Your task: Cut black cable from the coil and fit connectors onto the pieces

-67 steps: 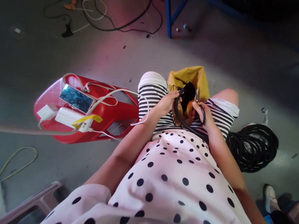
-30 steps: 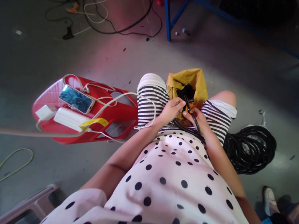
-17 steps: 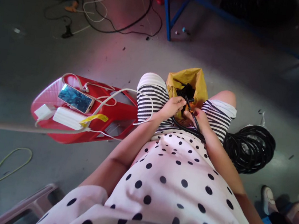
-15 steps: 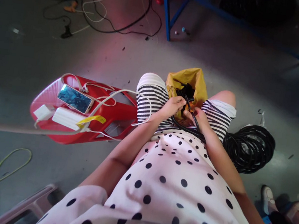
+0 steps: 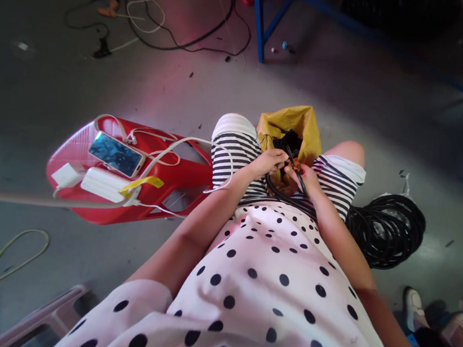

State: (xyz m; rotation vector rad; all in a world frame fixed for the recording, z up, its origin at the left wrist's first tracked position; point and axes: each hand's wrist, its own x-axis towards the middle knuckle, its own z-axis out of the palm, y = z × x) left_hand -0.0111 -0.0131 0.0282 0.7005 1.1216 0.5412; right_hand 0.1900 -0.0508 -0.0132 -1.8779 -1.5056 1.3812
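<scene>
Between my knees stands a yellow bag [image 5: 311,133] with black pieces inside. Over its near edge, my left hand [image 5: 270,163] is closed on a black cable [image 5: 274,189] that loops down toward my lap. My right hand [image 5: 304,177], just beside it, is closed round an orange-handled tool [image 5: 296,165], whose dark tip points up toward the bag's opening. Part of the cable also runs by the right fingers. The fingers hide most of the tool and the cable's end.
A red stool [image 5: 171,174] at the left holds a phone [image 5: 115,153], a white power bank [image 5: 104,184] and white cords. Coiled black cable [image 5: 390,231] lies on the floor at the right. Another person's shoes [image 5: 414,308] show at lower right. A blue frame [image 5: 258,20] stands ahead.
The black piece that stuck out at the left fingertips no longer shows. The dark tool tip now shows between my hands, and the cable loop has shifted slightly.
</scene>
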